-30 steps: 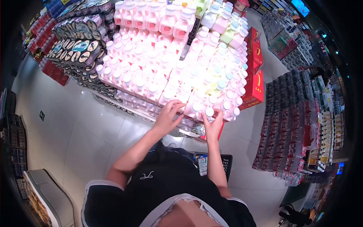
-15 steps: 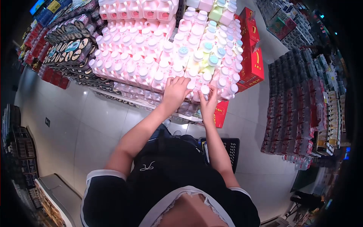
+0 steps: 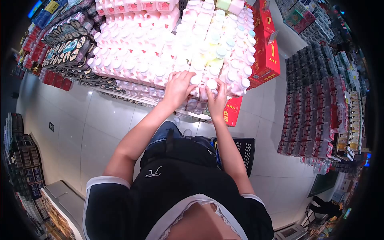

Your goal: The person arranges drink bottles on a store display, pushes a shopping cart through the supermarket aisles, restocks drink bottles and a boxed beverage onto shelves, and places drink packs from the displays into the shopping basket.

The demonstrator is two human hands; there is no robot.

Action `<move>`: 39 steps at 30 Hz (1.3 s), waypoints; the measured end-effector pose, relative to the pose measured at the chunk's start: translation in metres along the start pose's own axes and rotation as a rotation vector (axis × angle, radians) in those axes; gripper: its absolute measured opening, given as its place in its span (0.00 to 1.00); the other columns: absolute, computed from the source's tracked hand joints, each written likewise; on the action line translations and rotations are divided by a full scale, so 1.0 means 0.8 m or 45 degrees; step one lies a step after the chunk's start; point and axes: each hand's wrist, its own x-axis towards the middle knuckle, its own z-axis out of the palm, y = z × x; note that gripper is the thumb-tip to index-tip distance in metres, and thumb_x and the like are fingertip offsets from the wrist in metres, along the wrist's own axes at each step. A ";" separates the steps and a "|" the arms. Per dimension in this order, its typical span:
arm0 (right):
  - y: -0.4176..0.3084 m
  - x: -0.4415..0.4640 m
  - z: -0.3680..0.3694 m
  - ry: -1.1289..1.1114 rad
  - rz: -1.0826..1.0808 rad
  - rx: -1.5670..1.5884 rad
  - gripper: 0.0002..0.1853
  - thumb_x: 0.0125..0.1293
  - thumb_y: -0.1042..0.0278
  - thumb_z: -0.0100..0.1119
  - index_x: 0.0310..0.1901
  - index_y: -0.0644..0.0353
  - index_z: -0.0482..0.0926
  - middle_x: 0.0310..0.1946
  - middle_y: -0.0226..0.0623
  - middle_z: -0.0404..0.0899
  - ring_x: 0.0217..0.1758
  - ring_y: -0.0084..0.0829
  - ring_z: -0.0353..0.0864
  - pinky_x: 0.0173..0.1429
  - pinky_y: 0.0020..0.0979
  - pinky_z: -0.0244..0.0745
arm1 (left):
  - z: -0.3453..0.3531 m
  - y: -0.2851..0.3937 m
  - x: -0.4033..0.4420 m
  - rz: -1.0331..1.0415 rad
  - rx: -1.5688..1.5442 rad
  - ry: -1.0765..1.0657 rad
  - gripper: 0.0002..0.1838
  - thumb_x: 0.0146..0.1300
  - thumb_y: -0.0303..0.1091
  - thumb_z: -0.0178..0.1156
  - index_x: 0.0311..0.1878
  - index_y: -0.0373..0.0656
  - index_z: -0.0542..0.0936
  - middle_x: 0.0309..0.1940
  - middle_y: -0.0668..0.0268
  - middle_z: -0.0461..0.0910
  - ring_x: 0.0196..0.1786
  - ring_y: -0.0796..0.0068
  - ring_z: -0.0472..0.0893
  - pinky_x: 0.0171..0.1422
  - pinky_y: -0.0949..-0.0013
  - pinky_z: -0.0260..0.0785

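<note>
Rows of pink bottles (image 3: 144, 74) with white caps fill the display in front of me. At its front edge my left hand (image 3: 178, 89) has its fingers and thumb closed around the top of one bottle (image 3: 195, 80). Beside it, my right hand (image 3: 217, 99) grips a neighbouring bottle (image 3: 211, 84), thumb on its left side and fingers on its right. Both bottles stand upright, their lower parts partly hidden by my hands. Behind them are pale yellow-green bottles (image 3: 216, 62), some with light blue caps.
Red boxes (image 3: 265, 60) border the display on the right, with another red box (image 3: 233, 112) low at the front. A black basket (image 3: 245, 154) is by my right side. Stacked packs of drinks (image 3: 308, 108) stand across the tiled floor (image 3: 264, 128).
The display and both hands sit slightly higher and further left in view. Both hands remain at the same front bottles, and the right-hand bottle appears slightly shifted toward me.
</note>
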 end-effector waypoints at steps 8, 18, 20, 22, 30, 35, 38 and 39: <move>0.015 -0.019 0.047 0.357 0.130 0.195 0.23 0.53 0.68 0.64 0.47 0.67 0.65 0.44 0.44 0.66 0.49 0.38 0.66 0.56 0.36 0.60 | 0.000 0.005 0.000 -0.061 -0.011 0.035 0.20 0.48 0.36 0.65 0.46 0.44 0.74 0.36 0.66 0.75 0.44 0.67 0.74 0.53 0.63 0.57; 0.003 -0.010 0.034 0.198 0.105 0.175 0.22 0.61 0.58 0.58 0.52 0.62 0.67 0.49 0.45 0.60 0.54 0.40 0.63 0.60 0.37 0.57 | -0.001 -0.005 -0.001 -0.080 -0.088 -0.097 0.23 0.49 0.32 0.64 0.52 0.48 0.75 0.36 0.67 0.72 0.45 0.68 0.72 0.58 0.62 0.55; 0.010 -0.015 0.033 0.195 0.125 0.182 0.22 0.62 0.57 0.56 0.52 0.61 0.68 0.49 0.44 0.60 0.54 0.40 0.63 0.61 0.37 0.57 | 0.001 -0.002 -0.002 -0.079 -0.087 -0.092 0.23 0.49 0.32 0.64 0.52 0.48 0.75 0.36 0.67 0.72 0.44 0.68 0.72 0.58 0.61 0.54; 0.010 -0.015 0.039 0.236 0.152 0.176 0.21 0.61 0.60 0.57 0.52 0.61 0.69 0.49 0.44 0.60 0.54 0.39 0.63 0.60 0.37 0.58 | 0.001 -0.003 -0.001 -0.113 -0.127 -0.108 0.22 0.50 0.31 0.64 0.52 0.48 0.74 0.36 0.67 0.71 0.43 0.68 0.71 0.59 0.60 0.53; 0.004 -0.013 0.052 0.351 0.148 0.173 0.20 0.60 0.64 0.58 0.51 0.63 0.68 0.48 0.45 0.60 0.53 0.40 0.63 0.58 0.37 0.59 | 0.015 -0.002 -0.007 -0.107 -0.115 0.008 0.22 0.50 0.32 0.63 0.52 0.48 0.74 0.36 0.67 0.70 0.43 0.68 0.71 0.58 0.61 0.52; -0.001 -0.013 0.033 0.183 0.134 0.045 0.23 0.62 0.60 0.56 0.54 0.64 0.65 0.49 0.47 0.61 0.56 0.42 0.63 0.62 0.39 0.56 | 0.006 -0.006 -0.006 -0.048 -0.171 -0.004 0.26 0.50 0.33 0.63 0.55 0.45 0.72 0.45 0.63 0.72 0.51 0.63 0.70 0.61 0.60 0.52; -0.011 0.002 0.004 0.113 0.047 -0.059 0.23 0.62 0.61 0.55 0.55 0.65 0.65 0.51 0.47 0.63 0.58 0.42 0.63 0.63 0.39 0.55 | -0.028 -0.005 -0.005 -0.081 -0.342 0.065 0.28 0.51 0.30 0.62 0.58 0.41 0.69 0.52 0.58 0.70 0.56 0.58 0.68 0.62 0.60 0.57; -0.019 0.013 -0.002 0.129 0.007 -0.116 0.22 0.62 0.63 0.54 0.54 0.66 0.66 0.51 0.47 0.65 0.58 0.41 0.64 0.63 0.39 0.56 | -0.041 -0.011 -0.003 -0.075 -0.419 0.103 0.29 0.52 0.29 0.61 0.59 0.41 0.68 0.52 0.57 0.70 0.57 0.57 0.68 0.62 0.60 0.58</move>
